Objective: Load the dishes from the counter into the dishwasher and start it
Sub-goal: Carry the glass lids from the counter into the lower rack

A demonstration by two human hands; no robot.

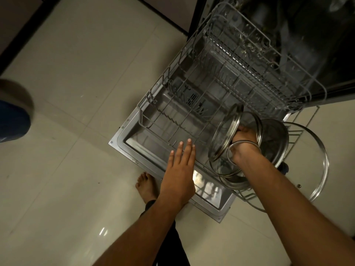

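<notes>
The dishwasher door [124,139] lies flat and open, with the grey lower rack [142,118] pulled out over it. Several steel-rimmed glass lids stand at the rack's near right end. My right hand [245,138] reaches in among them, its fingers curled at the rim of an upright glass lid [223,135]; the fingertips are hidden. A steel pan [276,139] sits just behind that hand. A large glass lid [317,158] leans at the rack's right side. My left hand [180,169] hovers over the rack's front edge with straight fingers, holding nothing.
The upper rack [269,48] is pulled out above the lower one and looks bare. My bare foot [147,186] stands on the pale tiled floor [76,73] beside the door's near corner. A blurred blue and brown shape [13,114] sits at the left edge.
</notes>
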